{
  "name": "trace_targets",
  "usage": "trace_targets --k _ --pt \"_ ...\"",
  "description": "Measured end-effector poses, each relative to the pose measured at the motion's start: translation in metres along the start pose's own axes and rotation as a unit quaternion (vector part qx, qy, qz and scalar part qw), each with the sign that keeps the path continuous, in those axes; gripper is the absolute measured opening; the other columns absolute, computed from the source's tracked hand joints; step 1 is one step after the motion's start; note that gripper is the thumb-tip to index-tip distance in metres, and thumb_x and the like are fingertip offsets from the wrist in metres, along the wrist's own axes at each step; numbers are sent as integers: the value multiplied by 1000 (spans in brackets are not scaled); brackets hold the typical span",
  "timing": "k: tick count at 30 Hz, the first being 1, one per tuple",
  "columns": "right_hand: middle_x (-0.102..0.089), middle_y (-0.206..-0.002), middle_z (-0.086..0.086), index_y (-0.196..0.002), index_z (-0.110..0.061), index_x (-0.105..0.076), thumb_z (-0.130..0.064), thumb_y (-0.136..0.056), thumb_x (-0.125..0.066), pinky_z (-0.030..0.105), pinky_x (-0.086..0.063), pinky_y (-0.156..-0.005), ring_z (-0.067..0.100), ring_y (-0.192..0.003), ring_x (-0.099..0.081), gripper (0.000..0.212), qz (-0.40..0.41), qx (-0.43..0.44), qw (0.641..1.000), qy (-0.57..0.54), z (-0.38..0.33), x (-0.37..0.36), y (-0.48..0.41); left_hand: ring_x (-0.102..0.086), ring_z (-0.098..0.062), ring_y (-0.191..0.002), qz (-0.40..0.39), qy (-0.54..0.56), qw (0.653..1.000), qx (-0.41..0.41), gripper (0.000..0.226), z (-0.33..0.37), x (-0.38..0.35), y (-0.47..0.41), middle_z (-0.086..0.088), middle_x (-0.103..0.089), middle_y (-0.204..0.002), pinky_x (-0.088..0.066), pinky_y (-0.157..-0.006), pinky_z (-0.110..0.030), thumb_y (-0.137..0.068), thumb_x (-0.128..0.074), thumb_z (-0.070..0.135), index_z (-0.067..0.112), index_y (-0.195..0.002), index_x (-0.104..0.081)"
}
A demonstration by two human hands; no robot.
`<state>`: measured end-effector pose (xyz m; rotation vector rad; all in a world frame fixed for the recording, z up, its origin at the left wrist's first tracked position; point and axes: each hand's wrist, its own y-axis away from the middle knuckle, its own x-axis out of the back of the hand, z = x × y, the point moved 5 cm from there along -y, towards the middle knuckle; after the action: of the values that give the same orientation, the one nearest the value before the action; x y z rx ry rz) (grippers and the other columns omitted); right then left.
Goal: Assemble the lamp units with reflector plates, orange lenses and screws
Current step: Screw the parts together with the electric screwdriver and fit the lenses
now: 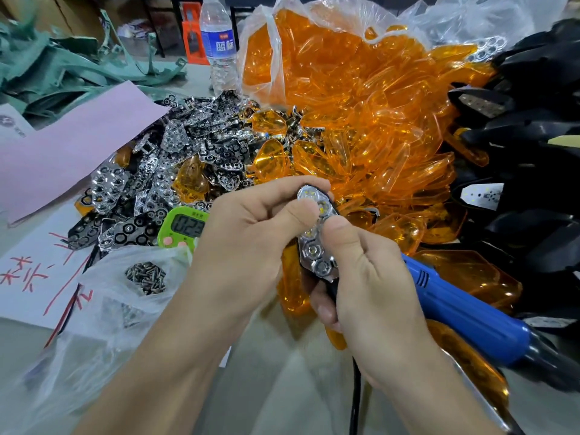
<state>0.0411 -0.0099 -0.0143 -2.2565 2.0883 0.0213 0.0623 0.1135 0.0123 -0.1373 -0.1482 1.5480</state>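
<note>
Between both hands, left hand [251, 227] and right hand [370, 277] pinch the lamp unit [315, 237].

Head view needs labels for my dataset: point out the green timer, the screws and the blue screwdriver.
green timer [186, 223]: head view, on its grey display.
screws [146, 276]: head view, middle of the bagged pile.
blue screwdriver [464, 306]: head view, middle of its blue body.
</note>
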Motion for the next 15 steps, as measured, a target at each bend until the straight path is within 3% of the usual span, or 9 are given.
trace_targets --k 2,4,6,7,9,11,13,15 --pt "-52 -51 1 -69 -27 -59 -71 -92 -42 20 -31 -38 10 -39 -43 53 8 20 998 57 -1 0 1 -66 -24 -81 12 25 1000 2 17 1 -1 0 -22 -75 -95 -58 -77 -42 -85 -69 14 21 -92 -83" --pt "-53 -56 4 -74 -24 -59 -75 -88 -38 32 -39 -42 22 -46 -47 56 12 30 996 82 0 -1 0 -65 -23 -78 34 15 999 -21 17 3 0 1 -23 -75 -91 -57 -73 -37 -84 -68 16 19 -92 -82" --pt "-53 -61 2 -78 -24 -61 -74 -88 -38 49 -49 -49 34 -57 -52 55 21 37 994 99 1 0 -1 -66 -26 -76 49 -2 998 -43 18 3 1 1 -21 -75 -87 -59 -72 -42 -85 -68 16 20 -94 -82" --pt "-53 -60 0 -78 -25 -61 -73 -89 -39 50 -49 -50 32 -57 -53 54 25 39 994 103 1 0 -1 -66 -30 -75 51 -12 997 -48 18 2 1 1 -21 -75 -87 -59 -73 -47 -86 -67 16 21 -96 -82" --pt "-52 -55 -3 -77 -26 -61 -70 -91 -41 41 -45 -46 21 -51 -50 51 32 33 995 85 2 2 -2 -69 -40 -81 47 -16 998 -43 19 -3 -1 0 -20 -76 -89 -58 -79 -55 -87 -66 20 24 -98 -81" --pt "-49 -49 -4 -76 -23 -61 -67 -91 -42 29 -37 -42 14 -43 -46 51 38 22 997 66 3 5 -3 -73 -38 -95 25 14 1000 -4 20 -11 -6 -1 -16 -77 -98 -58 -89 -56 -89 -64 25 26 -99 -81" --pt "-46 -47 -3 -73 -21 -62 -65 -91 -43 20 -31 -37 9 -37 -40 51 40 17 999 30 2 5 -3 -73 -31 -108 -31 63 997 44 21 -18 -13 0 -13 -78 -108 -59 -94 -47 -91 -63 28 27 -101 -82" --pt "-43 -45 -4 -64 -24 -61 -61 -92 -45 16 -27 -34 7 -33 -36 48 42 13 999 -12 1 5 -3 -74 -24 -104 -59 80 994 53 21 -19 -17 1 -13 -78 -109 -60 -89 -38 -91 -63 28 23 -101 -81"
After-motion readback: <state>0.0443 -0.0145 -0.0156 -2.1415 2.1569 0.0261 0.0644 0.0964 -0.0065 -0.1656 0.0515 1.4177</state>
